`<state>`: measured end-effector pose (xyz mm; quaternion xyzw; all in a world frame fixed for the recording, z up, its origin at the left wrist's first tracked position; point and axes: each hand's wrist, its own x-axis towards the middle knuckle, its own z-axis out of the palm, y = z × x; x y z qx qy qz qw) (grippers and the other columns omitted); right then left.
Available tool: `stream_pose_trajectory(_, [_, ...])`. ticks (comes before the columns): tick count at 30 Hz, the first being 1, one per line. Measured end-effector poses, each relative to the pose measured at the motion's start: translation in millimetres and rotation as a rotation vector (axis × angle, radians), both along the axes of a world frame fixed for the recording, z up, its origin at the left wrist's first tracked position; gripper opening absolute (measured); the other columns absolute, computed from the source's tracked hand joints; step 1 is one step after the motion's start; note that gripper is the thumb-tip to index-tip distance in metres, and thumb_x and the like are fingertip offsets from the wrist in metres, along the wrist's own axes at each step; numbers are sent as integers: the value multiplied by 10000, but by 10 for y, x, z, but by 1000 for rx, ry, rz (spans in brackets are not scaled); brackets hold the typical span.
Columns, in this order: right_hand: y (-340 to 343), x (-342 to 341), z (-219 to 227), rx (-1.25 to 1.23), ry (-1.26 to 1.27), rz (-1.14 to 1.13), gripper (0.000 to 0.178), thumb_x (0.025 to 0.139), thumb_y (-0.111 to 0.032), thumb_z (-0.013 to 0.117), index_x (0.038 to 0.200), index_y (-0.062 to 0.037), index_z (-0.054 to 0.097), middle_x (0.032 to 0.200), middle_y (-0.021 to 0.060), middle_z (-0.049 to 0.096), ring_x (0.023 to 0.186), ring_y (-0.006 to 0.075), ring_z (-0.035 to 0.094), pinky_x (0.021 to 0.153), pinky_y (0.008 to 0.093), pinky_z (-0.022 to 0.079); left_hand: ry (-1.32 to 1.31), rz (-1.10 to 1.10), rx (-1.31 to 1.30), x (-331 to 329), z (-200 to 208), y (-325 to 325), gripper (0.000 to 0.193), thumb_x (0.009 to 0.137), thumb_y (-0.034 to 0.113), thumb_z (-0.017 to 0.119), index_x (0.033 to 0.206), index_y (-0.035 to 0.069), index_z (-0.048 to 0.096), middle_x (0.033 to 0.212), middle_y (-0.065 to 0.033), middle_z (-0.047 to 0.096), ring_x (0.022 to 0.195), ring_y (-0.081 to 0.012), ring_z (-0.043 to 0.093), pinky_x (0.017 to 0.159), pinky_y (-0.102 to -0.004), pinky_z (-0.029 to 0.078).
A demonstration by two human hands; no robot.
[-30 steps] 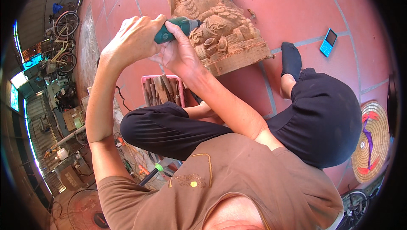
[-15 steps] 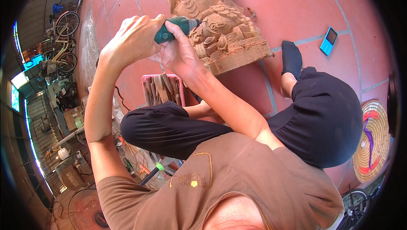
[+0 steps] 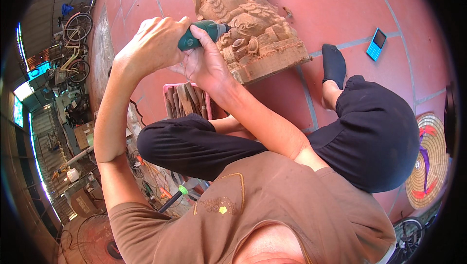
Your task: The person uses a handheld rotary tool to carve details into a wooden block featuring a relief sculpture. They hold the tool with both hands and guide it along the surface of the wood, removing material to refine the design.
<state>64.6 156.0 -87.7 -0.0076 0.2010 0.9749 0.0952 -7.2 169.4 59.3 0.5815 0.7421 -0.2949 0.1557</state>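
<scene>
Wood carving (image 3: pixel 258 21) lies on the red tile floor (image 3: pixel 335 1) ahead of the person, base (image 3: pixel 275 63) end nearest. Left hand (image 3: pixel 158 40) is wrapped round the rear of a green handheld power tool (image 3: pixel 198 35), fingers curled in, tips hidden. Right hand (image 3: pixel 206 60) has its thumb pressed along the tool's near side; the other fingers go underneath, mostly out of sight, so can't tell how tightly they close. Tool nose (image 3: pixel 222 29) sits right at the carving's left side; can't confirm contact (tip too small to resolve). Status, my read: bulk shaping is done, since folds, rounded forms and small bowl-like shapes near the base all stand out in clear relief. Left, as far as it shows: surface is bare wood, no coating visible, grooves look rough. So detail and surface work by my estimate, not finished; can't put a fraction on it. Pink basket (image 3: pixel 209 108) of wooden-handled tools (image 3: pixel 185 101) stands by the left knee (image 3: pixel 163 137); neither hand is on it.
</scene>
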Motion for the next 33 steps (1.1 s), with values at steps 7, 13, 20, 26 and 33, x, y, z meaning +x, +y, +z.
stream_pose_trajectory(7, [4, 87, 34, -15, -26, 9, 400, 943, -407, 620, 1268, -192, 531, 1253, -26, 602, 1171, 186, 600, 1048, 536, 423, -9, -19, -12, 104, 43, 43, 417, 657, 68, 651, 1061, -19, 595, 751, -242, 639, 767, -426, 640, 700, -484, 492])
stream_pose_trajectory(13, [-2, 176, 52, -43, -36, 5, 416, 943, -402, 621, 1284, -189, 513, 1271, -23, 586, 1200, 180, 578, 1056, 533, 412, -46, -46, 30, 162, 37, 51, 414, 652, 62, 655, 1054, -24, 605, 749, -247, 638, 773, -430, 640, 697, -478, 495])
stream_pose_trajectory(20, [21, 246, 41, -50, -62, -4, 442, 943, -398, 622, 1302, -175, 492, 1283, -5, 578, 1206, 188, 573, 1076, 531, 391, -72, -15, -10, 236, 20, 137, 477, 646, 60, 663, 1113, -17, 609, 756, -246, 644, 774, -429, 642, 695, -477, 496])
stream_pose_trajectory(26, [18, 228, 79, -69, -101, 1, 439, 936, -395, 634, 1289, -171, 501, 1272, 0, 588, 1189, 184, 582, 1070, 518, 397, -79, -12, 1, 237, 57, 129, 492, 653, 86, 678, 1130, -6, 602, 771, -240, 651, 790, -428, 642, 701, -480, 493])
stream_pose_trajectory(33, [2, 184, 142, 18, -120, 34, 368, 902, -342, 696, 1206, -190, 554, 1172, -25, 631, 1135, 162, 600, 1011, 505, 447, -23, 16, 96, 150, 106, -125, 566, 681, 136, 695, 1219, 12, 573, 895, -246, 675, 856, -427, 645, 742, -474, 494])
